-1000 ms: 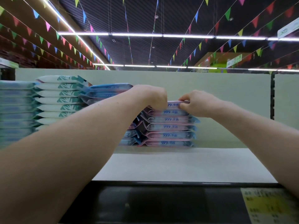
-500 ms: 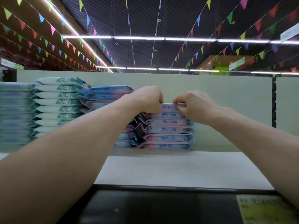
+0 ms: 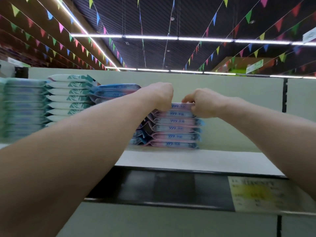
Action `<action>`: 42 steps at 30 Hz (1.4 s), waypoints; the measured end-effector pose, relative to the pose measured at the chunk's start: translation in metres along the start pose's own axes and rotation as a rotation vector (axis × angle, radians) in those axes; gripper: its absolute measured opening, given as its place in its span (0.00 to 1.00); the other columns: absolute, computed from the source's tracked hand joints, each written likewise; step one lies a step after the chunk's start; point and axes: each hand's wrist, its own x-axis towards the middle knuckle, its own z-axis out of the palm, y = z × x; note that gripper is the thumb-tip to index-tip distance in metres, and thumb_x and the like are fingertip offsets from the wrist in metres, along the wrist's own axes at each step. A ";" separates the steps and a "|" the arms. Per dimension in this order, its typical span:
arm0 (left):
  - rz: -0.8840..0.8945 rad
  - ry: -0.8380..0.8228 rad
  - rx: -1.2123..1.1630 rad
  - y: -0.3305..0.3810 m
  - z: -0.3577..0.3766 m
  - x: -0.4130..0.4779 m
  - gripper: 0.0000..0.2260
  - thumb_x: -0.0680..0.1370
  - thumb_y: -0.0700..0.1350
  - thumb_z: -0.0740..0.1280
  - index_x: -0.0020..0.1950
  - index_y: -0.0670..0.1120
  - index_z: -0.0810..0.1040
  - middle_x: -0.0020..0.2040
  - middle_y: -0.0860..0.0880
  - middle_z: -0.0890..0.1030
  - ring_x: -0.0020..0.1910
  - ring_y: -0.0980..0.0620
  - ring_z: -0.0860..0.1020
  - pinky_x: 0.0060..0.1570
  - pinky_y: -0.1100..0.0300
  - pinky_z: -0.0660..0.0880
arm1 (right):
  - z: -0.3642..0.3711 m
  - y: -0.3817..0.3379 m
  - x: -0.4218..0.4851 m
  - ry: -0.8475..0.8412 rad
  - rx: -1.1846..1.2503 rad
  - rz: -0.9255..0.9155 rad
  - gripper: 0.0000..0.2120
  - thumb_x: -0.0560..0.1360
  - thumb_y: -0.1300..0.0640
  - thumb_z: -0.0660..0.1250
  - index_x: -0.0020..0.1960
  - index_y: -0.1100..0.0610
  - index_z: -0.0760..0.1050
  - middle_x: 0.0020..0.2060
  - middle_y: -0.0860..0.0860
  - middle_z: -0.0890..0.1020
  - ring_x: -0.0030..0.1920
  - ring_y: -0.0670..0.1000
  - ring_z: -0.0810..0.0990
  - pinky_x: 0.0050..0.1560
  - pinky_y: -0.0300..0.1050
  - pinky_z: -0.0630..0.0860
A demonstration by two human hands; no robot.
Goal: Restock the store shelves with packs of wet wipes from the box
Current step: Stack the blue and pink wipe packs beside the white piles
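The top pack of wet wipes (image 3: 181,106) lies on the pink stack (image 3: 176,128), set well back from the front edge of the shelf (image 3: 188,159), near the back panel (image 3: 230,93). It is best squared flush with the packs below, pressed flat, then let go evenly at both ends so the stack is not nudged sideways. Both forearms are stretched over the front edge. The left grip (image 3: 160,96) is curled over the pack's left end. The right grip (image 3: 203,103) pinches its right end, knuckles up.
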 end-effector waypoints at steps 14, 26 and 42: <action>0.349 0.103 -0.168 0.066 -0.014 -0.030 0.14 0.77 0.40 0.64 0.62 0.47 0.77 0.59 0.46 0.79 0.55 0.45 0.77 0.56 0.54 0.76 | -0.042 0.007 -0.102 0.003 -0.159 0.322 0.16 0.78 0.63 0.61 0.63 0.53 0.76 0.60 0.52 0.78 0.60 0.54 0.76 0.63 0.48 0.73; 0.872 0.029 -0.438 0.179 -0.042 -0.140 0.12 0.75 0.42 0.64 0.57 0.46 0.79 0.53 0.46 0.81 0.47 0.46 0.79 0.47 0.53 0.79 | -0.108 -0.024 -0.270 -0.047 -0.533 0.807 0.10 0.75 0.59 0.63 0.53 0.57 0.80 0.49 0.56 0.81 0.47 0.57 0.80 0.40 0.41 0.73; 1.476 -0.137 -0.621 0.326 -0.154 -0.448 0.04 0.76 0.43 0.64 0.48 0.45 0.76 0.43 0.47 0.78 0.42 0.45 0.78 0.36 0.56 0.73 | -0.228 -0.152 -0.592 -0.230 -0.624 1.463 0.06 0.76 0.56 0.65 0.40 0.55 0.73 0.35 0.54 0.75 0.40 0.57 0.76 0.36 0.44 0.68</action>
